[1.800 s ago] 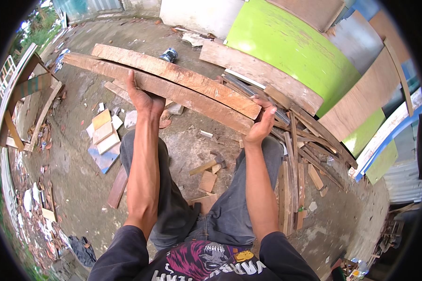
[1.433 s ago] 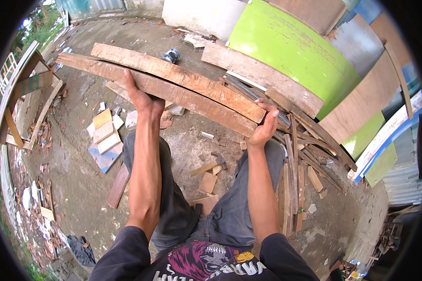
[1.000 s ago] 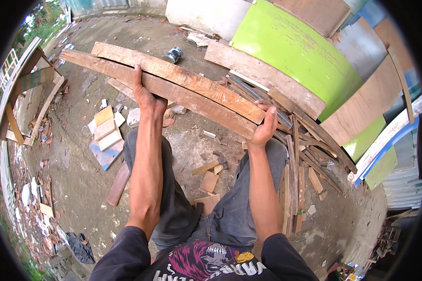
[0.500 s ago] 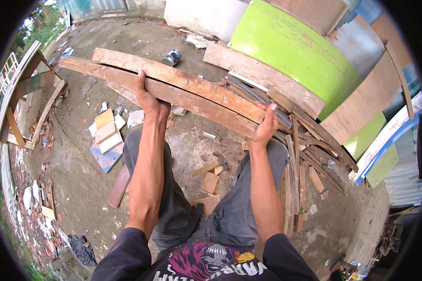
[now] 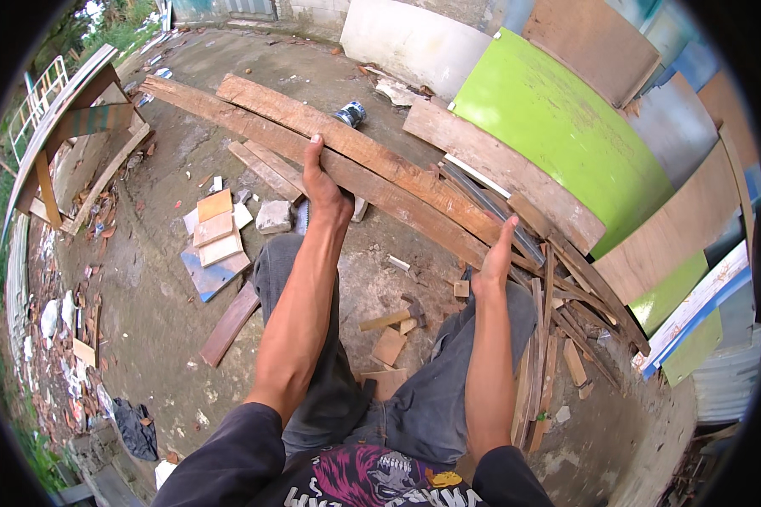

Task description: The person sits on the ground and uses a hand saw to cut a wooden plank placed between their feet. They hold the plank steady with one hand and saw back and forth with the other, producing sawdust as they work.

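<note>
Two long, rough wooden boards lie side by side across both my hands, raised above the ground in front of my knees. The far board point(image 5: 372, 154) is lighter brown; the near board point(image 5: 228, 120) is duller and reaches further left. My left hand point(image 5: 325, 188) grips the near board around its middle, thumb on top and fingers hidden underneath. At the right end, my right hand point(image 5: 492, 269) holds both boards with its thumb up against their ends; its other fingers are mostly hidden. Below, between my legs, a hammer point(image 5: 389, 319) rests by small wood offcuts point(image 5: 389, 346).
A heap of timber strips point(image 5: 558, 296) lies to my right, before a leaning green panel point(image 5: 558, 135). Left of my knees are stacked small boards point(image 5: 216, 228) and a reddish plank point(image 5: 230, 325). A paint can point(image 5: 350, 114) lies beyond the boards. Debris point(image 5: 68, 338) lines the left edge.
My view has shifted a little left, so the surroundings appear further right. The two boards now slant more steeply down to the right, still in both hands.
</note>
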{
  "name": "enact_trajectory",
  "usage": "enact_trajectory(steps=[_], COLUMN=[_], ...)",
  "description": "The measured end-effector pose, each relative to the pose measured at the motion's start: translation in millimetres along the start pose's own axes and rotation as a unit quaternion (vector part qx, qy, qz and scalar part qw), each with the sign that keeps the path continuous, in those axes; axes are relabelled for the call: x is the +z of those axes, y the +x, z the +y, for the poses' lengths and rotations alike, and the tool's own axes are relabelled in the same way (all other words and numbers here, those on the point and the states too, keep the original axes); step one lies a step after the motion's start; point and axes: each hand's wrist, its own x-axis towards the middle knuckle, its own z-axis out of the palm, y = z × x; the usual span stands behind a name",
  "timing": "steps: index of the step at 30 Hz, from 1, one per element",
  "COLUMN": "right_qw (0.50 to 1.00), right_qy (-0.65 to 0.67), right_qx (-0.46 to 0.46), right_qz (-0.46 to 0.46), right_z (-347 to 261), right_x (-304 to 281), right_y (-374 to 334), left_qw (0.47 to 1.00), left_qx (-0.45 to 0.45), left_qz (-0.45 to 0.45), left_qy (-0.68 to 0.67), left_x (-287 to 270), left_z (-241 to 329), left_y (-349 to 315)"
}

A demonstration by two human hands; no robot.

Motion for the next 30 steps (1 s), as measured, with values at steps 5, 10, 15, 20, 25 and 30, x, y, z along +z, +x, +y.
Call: enact_trajectory(steps=[5,10,15,20,25,30], right_qw=[0.992,0.981,0.973,0.974,0.972,0.977], right_qy=[-0.1,-0.147,-0.181,-0.182,-0.194,-0.181], right_qx=[-0.049,-0.093,-0.123,-0.123,-0.123,-0.094], right_qz=[0.056,0.088,0.072,0.051,0.057,0.069], right_z=[5.8,-2.3,10.1,10.4,10.8,21.1], right_x=[1.8,8.1,0.6,5.1,9.4,10.4], right_y=[0.3,-6.6,3.9,-1.8,-7.2,-8.2], left_qw=[1.0,1.0,1.0,1.0,0.997,0.995], left_qx=[0.001,0.006,-0.003,-0.003,-0.005,0.06], left_qz=[-0.002,0.009,-0.005,-0.003,-0.016,-0.023], left_qy=[0.007,0.023,0.017,0.024,0.082,0.082], left_x=[-2.7,-5.5,-7.6,0.4,-6.2,-3.3], left_z=[-3.3,-5.5,-2.3,6.7,9.6,7.9], left_y=[1.8,1.3,3.0,-3.4,-0.9,-0.7])
